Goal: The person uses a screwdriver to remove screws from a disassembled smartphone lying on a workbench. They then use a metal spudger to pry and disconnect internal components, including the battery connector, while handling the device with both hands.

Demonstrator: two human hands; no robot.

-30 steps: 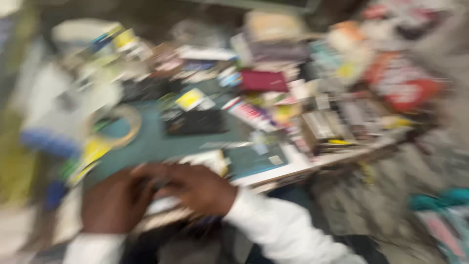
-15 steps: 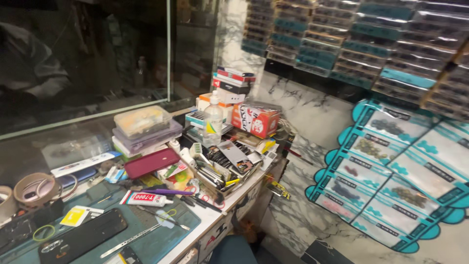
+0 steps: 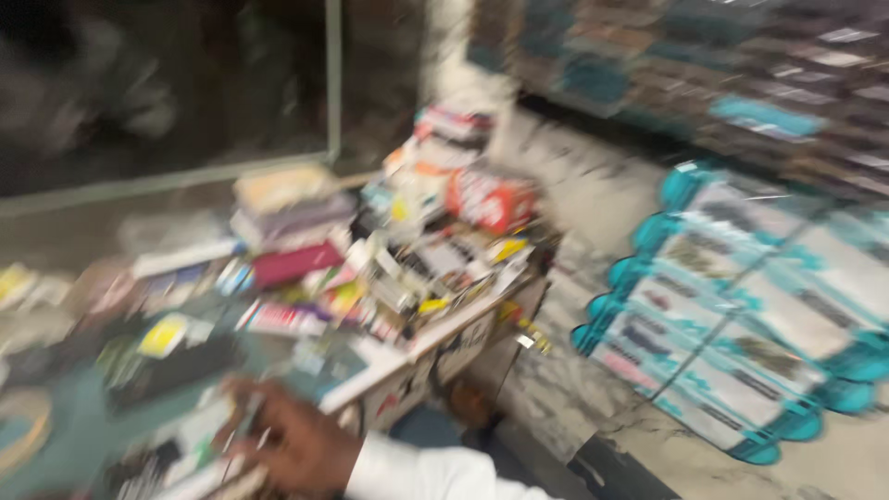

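Observation:
The picture is badly motion-blurred. My right hand (image 3: 292, 449), in a white sleeve, reaches in from the bottom edge over the near part of a green work mat (image 3: 83, 435). Its fingers are curled around or beside a thin pale tool (image 3: 246, 414); the blur hides whether it grips it. A dark flat device (image 3: 176, 366) with a yellow note (image 3: 165, 335) beside it lies just left of the hand. My left hand is out of view.
The desk is piled with small boxes and packets: a maroon case (image 3: 296, 264), a stack of flat boxes (image 3: 287, 208), a red box (image 3: 491, 199). A glass pane (image 3: 167, 83) stands behind. Teal packaged goods (image 3: 741, 306) hang on the marble wall at right.
The view swung from the desk and both hands up to the right wall, then partway back. Only my right hand is now in view, low over the mat.

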